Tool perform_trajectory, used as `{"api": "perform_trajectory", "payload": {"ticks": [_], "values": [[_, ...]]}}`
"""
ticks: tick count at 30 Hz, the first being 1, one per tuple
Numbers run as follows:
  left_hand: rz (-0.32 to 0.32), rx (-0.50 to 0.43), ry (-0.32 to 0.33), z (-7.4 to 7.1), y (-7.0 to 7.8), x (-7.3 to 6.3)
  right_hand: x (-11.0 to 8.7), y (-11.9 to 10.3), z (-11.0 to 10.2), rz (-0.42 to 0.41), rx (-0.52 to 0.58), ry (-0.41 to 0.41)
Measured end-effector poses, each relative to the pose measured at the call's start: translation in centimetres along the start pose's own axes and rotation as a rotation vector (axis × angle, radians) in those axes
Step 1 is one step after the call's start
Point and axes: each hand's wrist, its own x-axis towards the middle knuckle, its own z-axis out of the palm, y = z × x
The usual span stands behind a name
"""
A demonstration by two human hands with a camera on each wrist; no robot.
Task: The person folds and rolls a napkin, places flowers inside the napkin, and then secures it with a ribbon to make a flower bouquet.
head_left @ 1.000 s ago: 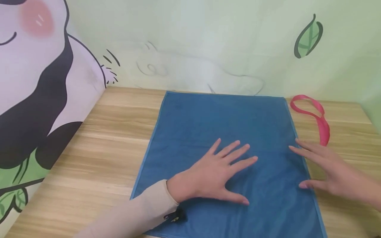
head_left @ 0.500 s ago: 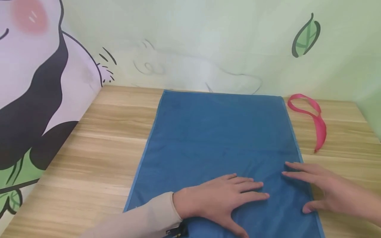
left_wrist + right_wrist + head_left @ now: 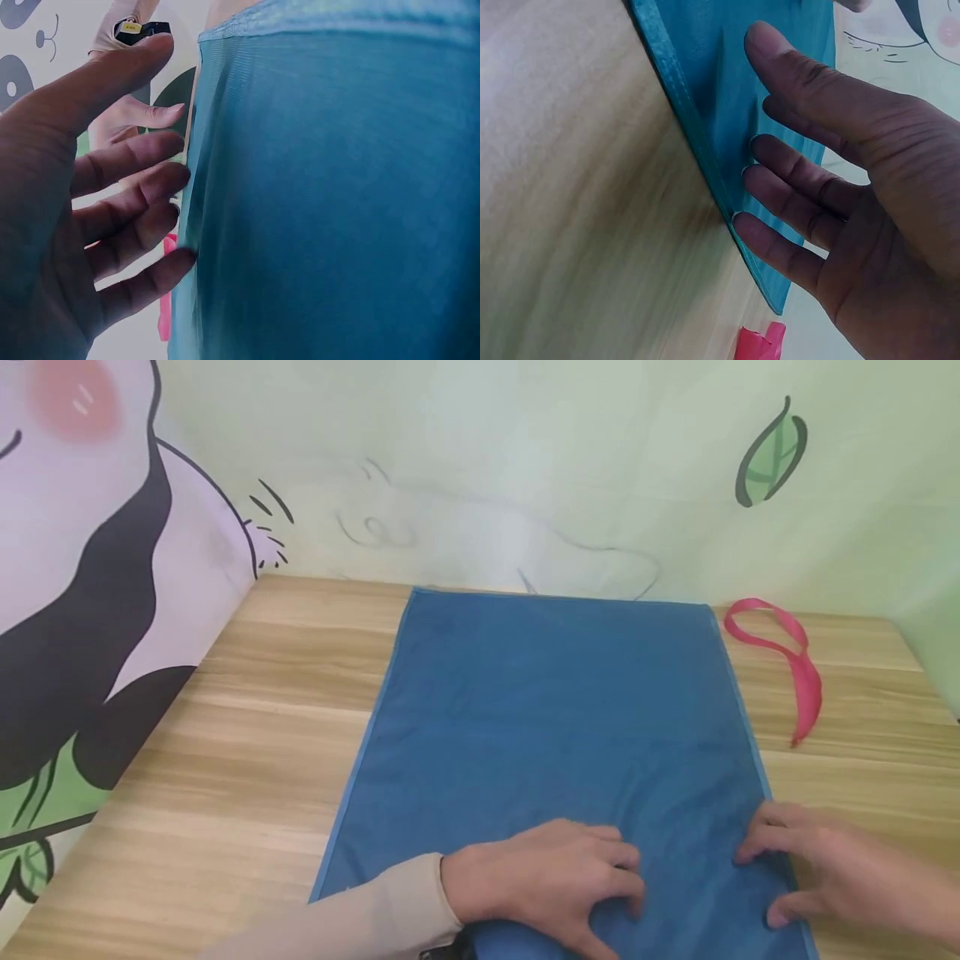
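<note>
A large blue cloth (image 3: 540,702) with a lighter edging lies flat, with faint creases towards its near right part. The left hand (image 3: 555,885) is over its near middle, palm down; in the left wrist view its bent, spread fingers (image 3: 139,199) touch the fabric with their tips. At the near right edge, the right hand (image 3: 832,864) has its fingertips on the cloth and its thumb apart from them. The right wrist view shows these loosely bent fingers (image 3: 787,251) along the edging. No pinched fold is visible in either hand.
A pink ribbon (image 3: 806,693) with a loop lies right of the cloth on the wood-grain tabletop (image 3: 277,710). Behind stands a pale green wall (image 3: 480,468) with a drawn leaf and panda. A dark device sits at the left wrist.
Both hands have slid towards the near edge over the cloth, and their fingers have gone from straight to more bent. The cloth and ribbon lie as before, apart from a slight view shift.
</note>
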Motion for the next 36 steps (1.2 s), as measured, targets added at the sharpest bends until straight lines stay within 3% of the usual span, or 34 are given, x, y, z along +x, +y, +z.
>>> {"api": "perform_trajectory", "payload": {"ticks": [3, 6, 11, 17, 20, 25, 29, 33, 36], "values": [[-0.009, -0.046, -0.03, 0.2, 0.2, 0.1, 0.0, -0.1, -0.1, 0.037, 0.005, -0.035], [-0.034, -0.067, -0.065, 0.4, 0.4, 0.2, 0.2, -0.1, 0.3, 0.0, -0.01, -0.001], [-0.076, -0.017, -0.064, 0.6, 0.7, 0.2, 0.6, 0.3, 0.9, -0.093, -0.042, 0.09], [-0.086, -0.001, -0.074, 0.7, 0.9, 0.1, 0.9, 0.6, 0.8, -0.101, -0.022, 0.063], [-0.088, -0.028, -0.079, 0.7, 0.7, -0.1, 0.9, 0.5, 0.7, -0.081, -0.016, 0.045], [-0.116, -0.142, -0.082, 0.6, 0.3, -0.2, 1.1, 0.1, 0.3, 0.044, 0.031, -0.04], [-0.155, -0.239, -0.07, 0.3, 0.1, -0.4, 1.3, -0.2, 0.4, 0.057, 0.036, -0.005], [-0.175, -0.277, -0.075, -0.1, 0.0, -0.5, 1.6, -0.4, 1.0, -0.024, 0.028, 0.096], [-0.203, -0.299, -0.09, -0.1, -0.1, -0.4, 1.9, -0.6, 1.3, -0.108, 0.076, 0.102]]}}
